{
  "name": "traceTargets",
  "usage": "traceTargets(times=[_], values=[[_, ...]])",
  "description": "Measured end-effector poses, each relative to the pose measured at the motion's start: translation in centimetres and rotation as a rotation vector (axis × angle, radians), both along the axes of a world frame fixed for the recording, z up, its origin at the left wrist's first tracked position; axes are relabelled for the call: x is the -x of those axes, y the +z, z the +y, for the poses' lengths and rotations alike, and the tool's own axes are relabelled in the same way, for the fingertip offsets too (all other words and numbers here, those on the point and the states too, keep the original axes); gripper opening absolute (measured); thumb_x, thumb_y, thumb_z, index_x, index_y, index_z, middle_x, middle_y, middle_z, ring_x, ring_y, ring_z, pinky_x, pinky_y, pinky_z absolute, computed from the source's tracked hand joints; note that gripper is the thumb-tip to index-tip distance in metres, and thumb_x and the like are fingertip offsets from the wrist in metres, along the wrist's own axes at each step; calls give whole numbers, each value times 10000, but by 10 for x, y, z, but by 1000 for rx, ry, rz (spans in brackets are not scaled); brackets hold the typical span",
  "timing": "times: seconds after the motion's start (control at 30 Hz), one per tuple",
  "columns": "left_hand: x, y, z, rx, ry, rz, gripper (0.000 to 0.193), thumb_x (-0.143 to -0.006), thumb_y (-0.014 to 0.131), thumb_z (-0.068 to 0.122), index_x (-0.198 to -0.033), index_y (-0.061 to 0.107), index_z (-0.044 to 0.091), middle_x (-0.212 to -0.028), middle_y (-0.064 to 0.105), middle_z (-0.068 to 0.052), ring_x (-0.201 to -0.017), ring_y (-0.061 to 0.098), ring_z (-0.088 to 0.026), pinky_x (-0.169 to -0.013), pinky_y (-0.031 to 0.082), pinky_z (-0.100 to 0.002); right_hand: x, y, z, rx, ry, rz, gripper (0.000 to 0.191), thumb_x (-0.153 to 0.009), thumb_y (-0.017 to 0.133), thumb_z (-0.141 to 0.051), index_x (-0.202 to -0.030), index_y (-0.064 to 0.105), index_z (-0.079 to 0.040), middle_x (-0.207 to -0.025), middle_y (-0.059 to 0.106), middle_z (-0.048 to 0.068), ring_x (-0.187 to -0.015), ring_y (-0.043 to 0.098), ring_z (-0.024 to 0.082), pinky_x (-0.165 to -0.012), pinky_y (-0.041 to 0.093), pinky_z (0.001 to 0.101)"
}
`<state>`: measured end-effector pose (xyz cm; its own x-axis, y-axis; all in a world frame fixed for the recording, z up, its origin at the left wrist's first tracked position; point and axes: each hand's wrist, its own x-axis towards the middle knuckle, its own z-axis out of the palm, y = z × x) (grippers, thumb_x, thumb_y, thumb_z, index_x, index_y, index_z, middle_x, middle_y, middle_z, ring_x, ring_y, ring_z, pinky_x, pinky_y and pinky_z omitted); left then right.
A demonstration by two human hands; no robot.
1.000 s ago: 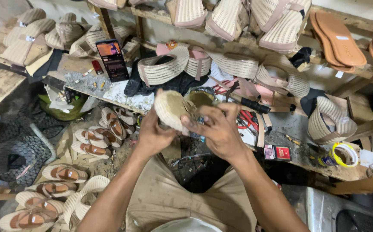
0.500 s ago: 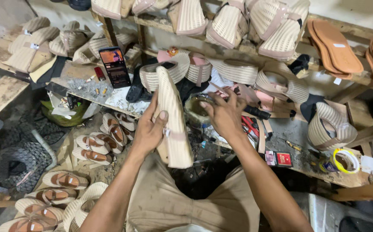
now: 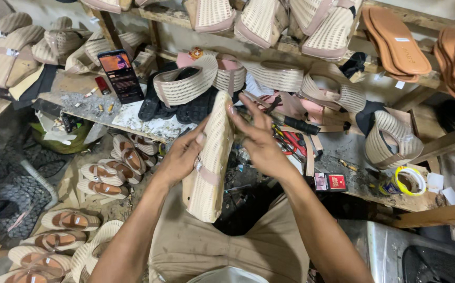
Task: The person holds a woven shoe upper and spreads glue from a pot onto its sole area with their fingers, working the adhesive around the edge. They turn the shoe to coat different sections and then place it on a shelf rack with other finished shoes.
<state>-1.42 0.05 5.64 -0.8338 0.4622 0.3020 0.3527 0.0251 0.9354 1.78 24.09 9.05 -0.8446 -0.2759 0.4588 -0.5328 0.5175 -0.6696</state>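
Workbench (image 3: 133, 123): a cluttered wooden surface that runs across the view under a shelf, spattered with white paint or glue.
Upper shelf (image 3: 437, 81): carries cream woven sandal uppers and flat tan soles (image 3: 398, 39).
Floor stock (image 3: 101, 181): finished sandals with brown insoles lie in pairs at lower left, below the bench edge.
Woven sandal piece (image 3: 209, 162): cream mesh material with a pale pink band across it, held upright on its long axis in front of the person's lap, between both hands and just before the bench edge.
Left hand (image 3: 180, 157): closed on the left edge of the woven sandal piece at mid-height, thumb lying on the front face.
Right hand (image 3: 261, 144): fingers spread, pressing the upper right side of the piece; the fingertips reach its top edge.
Phone (image 3: 121, 75): propped on the bench at upper left, screen lit.
Tools (image 3: 290, 133): red-handled and black-handled hand tools lie on the bench just behind the right hand.
Tape roll (image 3: 408, 181): a yellow ring on the bench at far right, well apart from both hands.
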Motion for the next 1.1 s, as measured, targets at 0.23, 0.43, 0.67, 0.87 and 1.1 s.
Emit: traceTargets(times=[0.23,0.43,0.67,0.87,1.1], values=[[0,9,0,37,-74,-70,612,-1066,451,437,-1569,440,88,-1454,625,-80,-1280,552,-136,-1106,418,-301,14,-6,4,89,-25,67,818,-850,526,85,-1583,440,-269,-1719,207,133,-1536,246,332,-1249,175,411],[2,9,3,-75,-86,-261,633,-1043,469,465,-1546,471,80,-1395,644,-79,-1226,582,-128,-1054,458,-295,9,-13,2,-249,-167,322,808,-866,558,116,-1538,533,-333,-1704,274,114,-1429,343,365,-1238,203,460],[8,-5,1,-220,-112,-401,619,-1045,460,449,-1512,494,43,-1319,668,-87,-1155,616,-137,-1007,493,-302,-1,-19,-6,32,16,458,536,-898,793,-70,-1270,696,-443,-1632,383,28,-1400,301,339,-1230,270,426],[10,-13,-6,-53,-68,-349,629,-1051,428,497,-1397,609,4,-1219,714,-96,-1066,629,-119,-948,512,-287,-11,-15,-6,-430,-124,741,739,-901,608,123,-1336,681,-470,-1618,368,-21,-1363,356,290,-1190,239,424],[8,-32,-5,-137,-138,-383,644,-1056,435,525,-1294,669,-26,-1173,726,-107,-1024,642,-132,-899,538,-300,-11,-11,-8,-161,-361,317,814,-799,529,169,-1496,593,-247,-1675,349,127,-1384,353,394,-1208,236,490]])
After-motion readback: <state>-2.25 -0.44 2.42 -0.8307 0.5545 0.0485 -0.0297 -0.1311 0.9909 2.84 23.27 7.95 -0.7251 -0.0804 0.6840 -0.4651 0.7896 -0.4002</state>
